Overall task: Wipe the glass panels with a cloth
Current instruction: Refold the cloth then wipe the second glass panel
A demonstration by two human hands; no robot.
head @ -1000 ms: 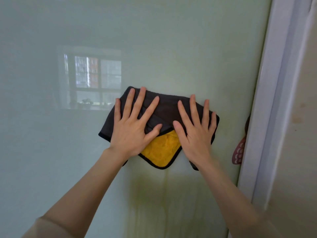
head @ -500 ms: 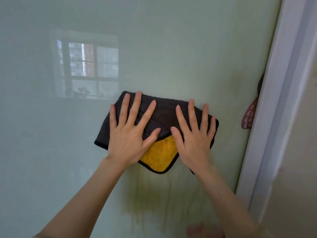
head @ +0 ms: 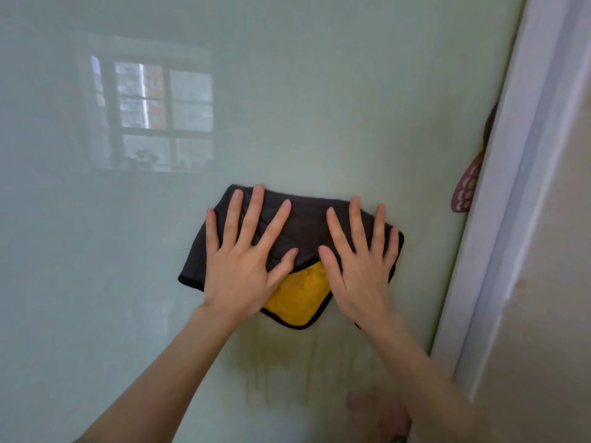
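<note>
A folded cloth (head: 307, 225), dark grey with a yellow inner face showing at its lower corner, lies flat against the pale green glass panel (head: 319, 107). My left hand (head: 246, 266) presses on its left half with fingers spread. My right hand (head: 361, 266) presses on its right half the same way. Both palms hold the cloth to the glass. Yellowish streaks (head: 275, 372) run down the panel just below the cloth.
A white frame (head: 499, 219) borders the panel on the right, with a beige wall beyond it. A pink patterned object (head: 465, 190) shows behind the glass at the frame. A window reflection (head: 150, 113) sits upper left. Wide glass extends to the left.
Both hands have slid the cloth downward on the glass; it was above the pink object and is now below it. The view has followed down.
</note>
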